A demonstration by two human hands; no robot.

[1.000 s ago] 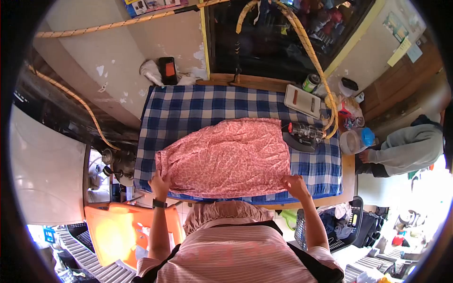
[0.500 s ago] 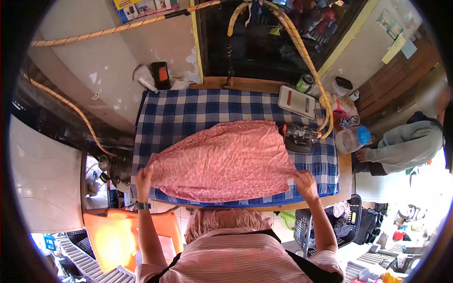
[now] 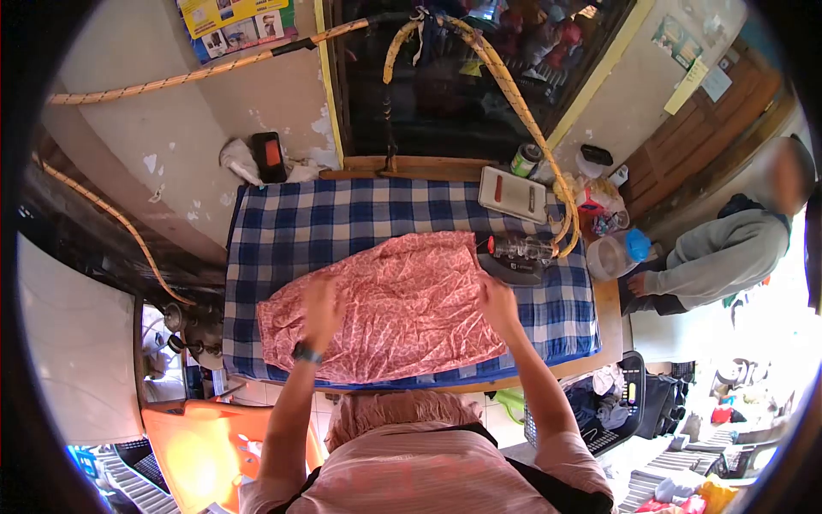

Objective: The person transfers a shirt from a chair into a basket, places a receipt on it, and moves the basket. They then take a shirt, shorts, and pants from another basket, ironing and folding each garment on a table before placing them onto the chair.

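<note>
Left hand and right hand well apart, each spread palm-down on the pink cloth, clamped on nothing. Under the cloth, a blue checked cover. Touching the cloth's right corner, an iron. Well right of the cloth, another person's grey sleeve.

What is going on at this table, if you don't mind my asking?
A person has a pink patterned fabric spread over a table with a blue checked cover. Both hands rest on the fabric with fingers open: the left hand left of its middle, the right hand near its right edge. An iron sits just beyond the right hand. Another person in a grey top is at the table's right end.
</note>
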